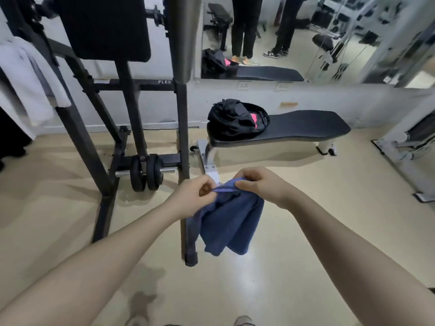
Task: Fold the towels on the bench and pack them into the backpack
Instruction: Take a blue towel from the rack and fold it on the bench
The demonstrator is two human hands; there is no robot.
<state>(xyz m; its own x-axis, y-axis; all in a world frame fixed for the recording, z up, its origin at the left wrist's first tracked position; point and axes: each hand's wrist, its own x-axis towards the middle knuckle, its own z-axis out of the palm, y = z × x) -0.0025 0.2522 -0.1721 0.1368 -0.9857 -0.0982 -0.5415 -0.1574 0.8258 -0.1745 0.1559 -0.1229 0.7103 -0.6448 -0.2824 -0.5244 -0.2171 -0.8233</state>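
Towel (pixel 229 222): blue, hanging in folds above the floor, held up in front of me.
Left hand (pixel 193 196): fingers curled, pinching the top hem.
Right hand (pixel 261 184): pinching the same hem, close beside my left.
Arms: both stretched forward.
Backpack (pixel 237 118): black, open, on the bench (pixel 306 124) beyond.

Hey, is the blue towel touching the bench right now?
Apart. The head view shows the blue towel hanging from both hands over the floor, well short of the bench.

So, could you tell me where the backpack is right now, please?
In the head view, the backpack sits on the left end of the black bench, beyond the blue towel.
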